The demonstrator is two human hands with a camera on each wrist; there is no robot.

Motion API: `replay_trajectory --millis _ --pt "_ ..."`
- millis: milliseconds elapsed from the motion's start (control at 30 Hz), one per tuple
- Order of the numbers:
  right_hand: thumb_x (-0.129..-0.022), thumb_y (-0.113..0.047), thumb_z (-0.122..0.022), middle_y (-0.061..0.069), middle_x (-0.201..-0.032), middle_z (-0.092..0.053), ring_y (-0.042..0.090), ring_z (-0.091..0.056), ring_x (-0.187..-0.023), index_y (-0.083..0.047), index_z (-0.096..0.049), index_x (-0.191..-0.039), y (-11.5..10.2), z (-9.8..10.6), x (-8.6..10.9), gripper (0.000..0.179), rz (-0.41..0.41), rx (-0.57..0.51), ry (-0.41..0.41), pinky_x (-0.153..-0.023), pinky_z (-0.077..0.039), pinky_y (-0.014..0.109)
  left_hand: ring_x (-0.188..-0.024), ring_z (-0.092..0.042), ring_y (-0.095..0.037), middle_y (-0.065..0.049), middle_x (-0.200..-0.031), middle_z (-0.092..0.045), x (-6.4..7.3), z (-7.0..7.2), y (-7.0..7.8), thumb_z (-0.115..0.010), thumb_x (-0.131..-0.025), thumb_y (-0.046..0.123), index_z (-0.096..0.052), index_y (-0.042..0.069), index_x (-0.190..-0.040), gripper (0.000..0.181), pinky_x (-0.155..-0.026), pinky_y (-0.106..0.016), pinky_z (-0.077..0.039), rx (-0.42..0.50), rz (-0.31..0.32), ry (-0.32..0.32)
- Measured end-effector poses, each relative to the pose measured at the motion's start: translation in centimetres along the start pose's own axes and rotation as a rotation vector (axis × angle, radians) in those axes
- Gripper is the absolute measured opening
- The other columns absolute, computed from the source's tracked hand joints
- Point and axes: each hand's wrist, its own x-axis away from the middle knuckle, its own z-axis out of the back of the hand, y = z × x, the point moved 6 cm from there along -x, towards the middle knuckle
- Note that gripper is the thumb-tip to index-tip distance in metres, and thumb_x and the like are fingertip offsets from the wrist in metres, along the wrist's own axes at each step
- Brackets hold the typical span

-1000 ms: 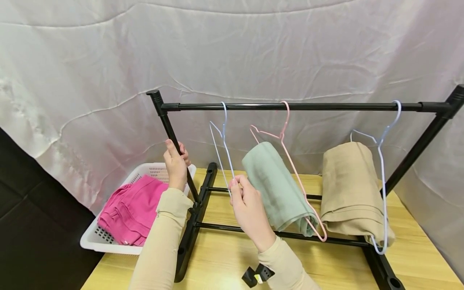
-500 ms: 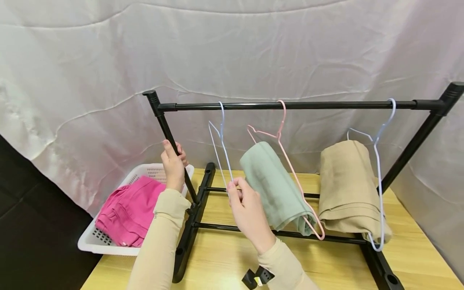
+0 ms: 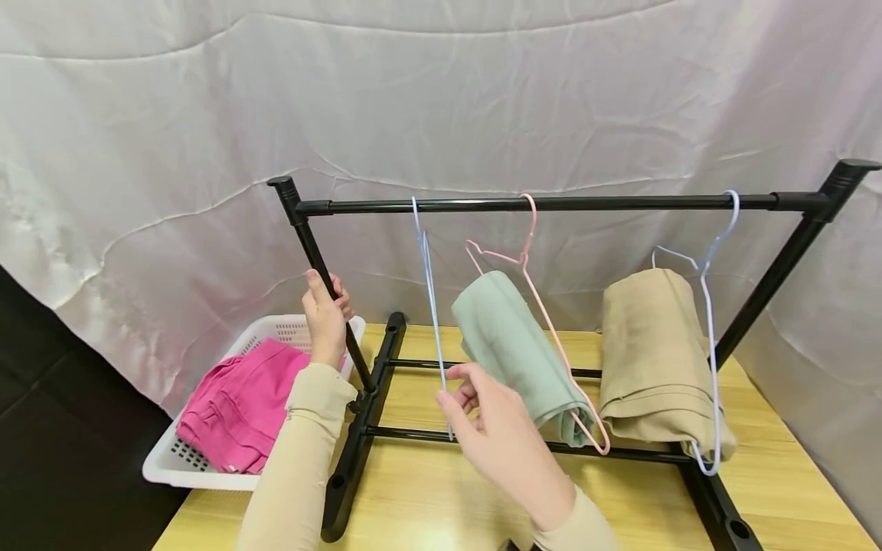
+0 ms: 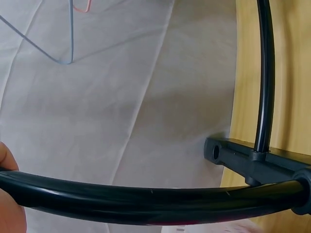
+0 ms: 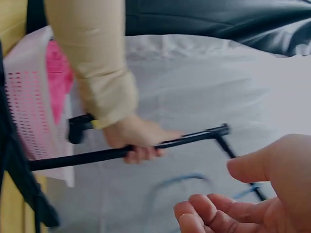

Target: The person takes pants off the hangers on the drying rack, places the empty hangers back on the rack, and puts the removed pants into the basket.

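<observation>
My left hand (image 3: 327,321) grips the left upright post (image 3: 310,241) of a black clothes rack; in the left wrist view the post (image 4: 150,204) runs across, with a bit of the hand (image 4: 10,213) at the edge. My right hand (image 3: 506,440) is near the lower end of a bare blue hanger (image 3: 432,306), thumb and fingers apart and nothing between them. That hanger hangs from the top bar (image 3: 475,205), almost edge-on. In the right wrist view my right hand (image 5: 272,194) has loosely bent fingers, and the blue hanger (image 5: 180,178) behind is blurred.
Right of the bare hanger, a pink hanger (image 3: 544,306) carries folded pale green cloth (image 3: 510,352). Folded beige cloth (image 3: 651,344) hangs on another blue hanger (image 3: 710,321). A white basket (image 3: 207,480) with pink clothing (image 3: 241,405) stands left on the wooden table (image 3: 427,505).
My right hand has let go of the bare blue hanger and moved down and right. The hanger has turned from angled to nearly edge-on. My left hand stays on the post.
</observation>
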Motion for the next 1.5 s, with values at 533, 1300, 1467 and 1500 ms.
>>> replay_trajectory --millis 533,1300,1467,1500 --pt "-0.097 -0.006 -0.074 0.013 -0.125 -0.064 0.027 -0.056 -0.113 -0.003 -0.067 -0.123 1.7 10.0 2.1 0.026 0.112 0.179 0.452 -0.1 -0.042 0.034 -0.047 -0.029 -0.005 0.009 -0.056 -0.036 0.0 0.0 -0.2 -0.026 -0.111 0.064 -0.049 0.017 -0.082 0.061 -0.046 -0.019 -0.026 -0.014 0.026 -0.017" --pt "-0.114 -0.027 -0.054 -0.003 -0.076 -0.066 0.005 -0.051 -0.067 -0.018 -0.073 -0.099 4.6 10.8 2.1 0.025 -0.108 0.249 0.276 -0.064 -0.042 0.025 -0.048 -0.033 -0.006 0.008 -0.057 -0.038 0.1 0.1 0.6 -0.025 -0.112 0.063 -0.05 0.016 -0.082 0.06 -0.047 -0.021 -0.028 -0.01 0.062 -0.061" --pt "-0.114 -0.024 -0.053 -0.004 -0.07 -0.052 0.007 -0.045 -0.065 -0.016 -0.07 -0.096 4.7 10.8 2.3 0.025 -0.107 0.238 0.294 -0.064 -0.038 0.026 -0.049 -0.034 -0.007 0.007 -0.057 -0.039 0.2 0.1 0.6 -0.025 -0.113 0.06 -0.051 0.015 -0.086 0.058 -0.048 -0.021 -0.03 -0.007 0.071 -0.045" --pt "-0.114 -0.023 -0.053 -0.005 -0.071 -0.052 0.007 -0.046 -0.066 -0.016 -0.07 -0.096 4.7 10.8 2.3 0.025 -0.109 0.233 0.297 -0.064 -0.038 0.026 -0.049 -0.035 -0.007 0.007 -0.057 -0.04 0.2 0.2 0.6 -0.025 -0.113 0.059 -0.051 0.016 -0.087 0.058 -0.048 -0.02 -0.031 -0.01 0.071 -0.037"
